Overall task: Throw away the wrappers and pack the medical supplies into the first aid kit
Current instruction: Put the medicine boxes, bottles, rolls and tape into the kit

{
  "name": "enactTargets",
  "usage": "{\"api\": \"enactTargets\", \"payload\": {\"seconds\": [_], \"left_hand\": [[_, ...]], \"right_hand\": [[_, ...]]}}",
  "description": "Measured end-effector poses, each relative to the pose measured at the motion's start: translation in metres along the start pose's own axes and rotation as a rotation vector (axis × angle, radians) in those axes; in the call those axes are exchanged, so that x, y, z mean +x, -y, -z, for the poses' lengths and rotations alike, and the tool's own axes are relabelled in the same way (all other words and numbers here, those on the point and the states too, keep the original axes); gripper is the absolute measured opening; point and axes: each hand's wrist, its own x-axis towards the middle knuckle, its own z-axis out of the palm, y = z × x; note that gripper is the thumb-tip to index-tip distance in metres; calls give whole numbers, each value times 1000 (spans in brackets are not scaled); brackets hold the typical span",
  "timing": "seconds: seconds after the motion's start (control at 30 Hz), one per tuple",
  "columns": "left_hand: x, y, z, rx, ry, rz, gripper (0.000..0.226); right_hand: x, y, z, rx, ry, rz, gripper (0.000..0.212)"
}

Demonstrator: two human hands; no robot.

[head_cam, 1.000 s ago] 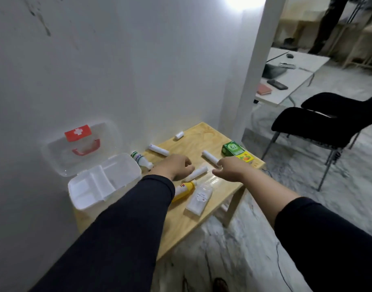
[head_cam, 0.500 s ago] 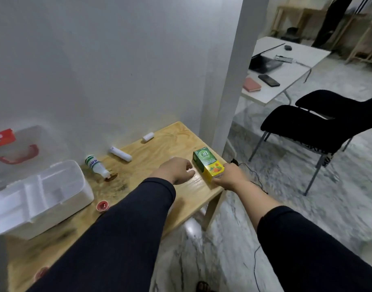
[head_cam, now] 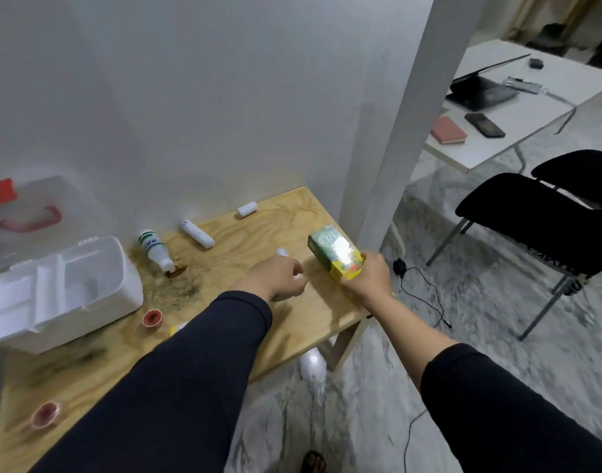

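Observation:
My right hand grips a green and yellow box, lifted and tilted above the right edge of the wooden table. My left hand rests curled on the table; a white roll shows just behind its knuckles. The open white first aid kit stands at the left, its clear lid leaning on the wall. A small white bottle with a green label lies on its side beside the kit. Two white bandage rolls lie near the wall.
Two red round caps lie on the table, with a dark spill by the bottle. A white pillar rises behind the table's right end. A black chair and a white desk stand to the right.
My right hand closed on the green and yellow box and lifted it off the table. The view swung right, so the kit sits further left. My left hand stayed in place.

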Motion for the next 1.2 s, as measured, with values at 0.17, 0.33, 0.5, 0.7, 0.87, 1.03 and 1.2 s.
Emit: {"api": "enactTargets", "payload": {"seconds": [0.17, 0.33, 0.5, 0.7, 0.87, 1.03, 1.2], "left_hand": [[-18, 22, 25, -57, -113, 60, 39], [-51, 66, 49, -98, -198, 187, 44], [-99, 127, 61, -149, -285, 332, 35], [-144, 198, 65, -189, -390, 459, 47], [-163, 260, 64, -200, -426, 537, 60], [-171, 306, 57, -178, -416, 539, 82], [-171, 336, 53, -107, -315, 511, 91]], "right_hand": [[9, 40, 24, 1, 33, 206, 63], [-12, 110, 20, -18, 144, 422, 66], [-40, 181, -10, 2, 227, 584, 77], [-67, 250, -51, -48, 275, 763, 74], [-86, 297, -89, -200, 333, 888, 72], [-100, 332, -132, -411, 364, 953, 69], [-102, 353, -179, -494, 411, 889, 58]]}}
